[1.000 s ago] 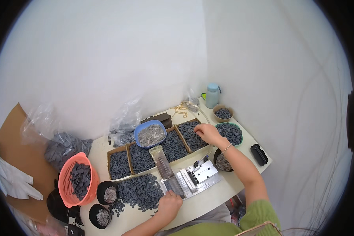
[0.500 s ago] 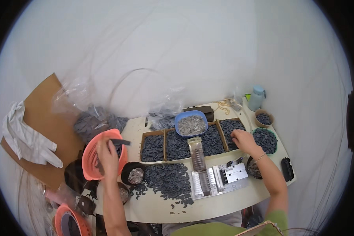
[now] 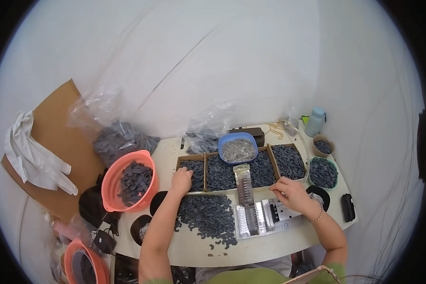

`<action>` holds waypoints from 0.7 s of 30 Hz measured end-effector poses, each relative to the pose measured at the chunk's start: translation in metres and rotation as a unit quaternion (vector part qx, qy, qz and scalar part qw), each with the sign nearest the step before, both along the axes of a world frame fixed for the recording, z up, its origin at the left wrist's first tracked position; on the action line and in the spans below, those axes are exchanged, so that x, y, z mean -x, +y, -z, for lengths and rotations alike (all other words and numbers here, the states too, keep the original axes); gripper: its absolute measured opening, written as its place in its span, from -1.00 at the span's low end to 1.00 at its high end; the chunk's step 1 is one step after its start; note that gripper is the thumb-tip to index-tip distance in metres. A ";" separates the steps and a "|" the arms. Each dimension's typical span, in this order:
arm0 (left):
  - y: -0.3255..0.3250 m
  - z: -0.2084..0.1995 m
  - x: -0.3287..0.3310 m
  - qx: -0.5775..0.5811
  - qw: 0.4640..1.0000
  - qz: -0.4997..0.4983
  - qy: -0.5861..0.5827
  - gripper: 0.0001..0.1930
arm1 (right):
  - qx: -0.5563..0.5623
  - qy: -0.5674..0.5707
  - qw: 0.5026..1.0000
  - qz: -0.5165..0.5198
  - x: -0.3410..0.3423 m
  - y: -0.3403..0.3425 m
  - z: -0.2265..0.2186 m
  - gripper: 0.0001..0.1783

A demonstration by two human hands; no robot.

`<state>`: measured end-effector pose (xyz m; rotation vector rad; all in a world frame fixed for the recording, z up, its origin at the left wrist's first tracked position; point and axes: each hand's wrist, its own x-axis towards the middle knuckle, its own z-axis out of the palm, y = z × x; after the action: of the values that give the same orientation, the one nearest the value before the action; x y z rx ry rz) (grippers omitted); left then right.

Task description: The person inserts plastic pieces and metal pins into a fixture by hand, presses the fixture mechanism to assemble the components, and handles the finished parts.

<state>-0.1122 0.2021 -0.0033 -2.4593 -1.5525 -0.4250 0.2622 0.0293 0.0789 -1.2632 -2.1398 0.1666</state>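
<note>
My left hand (image 3: pixel 182 180) reaches into the left compartment of a cardboard tray (image 3: pixel 205 182), its curled fingertips among small dark grey pieces (image 3: pixel 192 165). My right hand (image 3: pixel 291 193) hovers over the right end of a metal fixture (image 3: pixel 262 218), just in front of the tray. Its thumb and fingers are pinched; anything between them is too small to make out. A clear ribbed strip (image 3: pixel 244 185) runs from the tray's front edge onto the fixture. Left of the fixture lies a loose heap of dark grey pieces (image 3: pixel 207 215).
A coral basket (image 3: pixel 108 189) of dark strips stands at the left. A blue bowl (image 3: pixel 224 156) of metal pins rests on the tray. At the right are a green-rimmed bowl (image 3: pixel 323 173), a small tan bowl (image 3: pixel 323 146), a blue bottle (image 3: pixel 315 122) and a black case (image 3: pixel 348 207).
My left hand has left the coral basket and a dark strip, moving right to the tray's left compartment. My right hand has come from the right compartment nearer, over the fixture.
</note>
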 end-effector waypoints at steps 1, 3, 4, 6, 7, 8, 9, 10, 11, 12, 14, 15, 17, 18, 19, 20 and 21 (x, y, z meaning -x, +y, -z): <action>0.000 0.001 -0.001 -0.004 1.000 0.011 -0.011 -0.88 | 0.005 -0.003 1.000 -0.004 0.000 -0.004 0.002 -0.87; -0.003 -0.004 0.000 0.012 0.999 0.013 -0.026 -0.88 | 0.005 -0.005 1.000 -0.017 -0.001 -0.008 0.007 -0.86; -0.005 -0.006 0.000 0.029 0.999 0.012 -0.041 -0.87 | 0.007 -0.005 1.000 -0.015 -0.002 -0.010 0.008 -0.86; -0.005 -0.010 0.004 0.044 0.993 -0.003 -0.107 -0.92 | 0.035 0.003 0.999 -0.035 0.000 -0.014 0.010 -0.87; -0.010 -0.020 -0.001 0.067 0.986 -0.014 -0.150 -0.94 | 0.041 0.003 0.999 -0.029 0.001 -0.016 0.012 -0.87; -0.018 -0.031 -0.004 0.069 0.977 -0.006 -0.203 -0.95 | 0.048 0.005 0.998 -0.035 0.003 -0.017 0.013 -0.87; -0.030 -0.042 -0.010 0.093 0.964 0.017 -0.248 -0.94 | 0.056 0.007 0.998 -0.040 0.006 -0.019 0.014 -0.86; -0.043 -0.051 -0.017 0.119 0.948 0.041 -0.293 -0.94 | 0.057 0.023 0.997 -0.050 0.009 -0.020 0.018 -0.84; -0.063 -0.055 -0.028 0.153 0.930 0.081 -0.323 -0.89 | 0.068 0.033 0.995 -0.065 0.012 -0.020 0.021 -0.84; -0.087 -0.057 -0.044 0.184 0.915 0.127 -0.334 -0.85 | 0.078 0.044 0.993 -0.079 0.016 -0.020 0.023 -0.83; -0.138 -0.045 -0.081 0.307 0.868 0.173 -0.349 -0.84 | 0.081 0.044 0.992 -0.089 0.021 -0.022 0.026 -0.78; -0.159 -0.041 -0.092 0.316 0.869 0.222 -0.309 -0.84 | 0.085 0.047 0.991 -0.091 0.025 -0.023 0.028 -0.75; -0.187 -0.024 -0.102 0.288 0.874 0.258 -0.296 -0.84 | 0.081 0.042 0.992 -0.090 0.032 -0.022 0.033 -0.74; -0.194 -0.016 -0.104 0.255 0.884 0.260 -0.292 -0.84 | 0.074 0.043 0.992 -0.094 0.034 -0.023 0.034 -0.77; -0.199 -0.009 -0.106 0.222 0.894 0.261 -0.289 -0.85 | 0.067 0.044 0.992 -0.099 0.035 -0.025 0.036 -0.81; -0.200 -0.005 -0.104 0.205 0.903 0.258 -0.276 -0.87 | 0.062 0.046 0.991 -0.110 0.036 -0.026 0.039 -0.84; -0.201 -0.008 -0.106 0.208 0.902 0.259 -0.276 -0.87 | 0.065 0.046 0.991 -0.108 0.036 -0.028 0.042 -0.84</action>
<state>-0.0066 0.0011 0.0045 -3.3090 -1.2057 -1.0543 0.2258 0.0010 0.0365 -1.0684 -2.2112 0.4534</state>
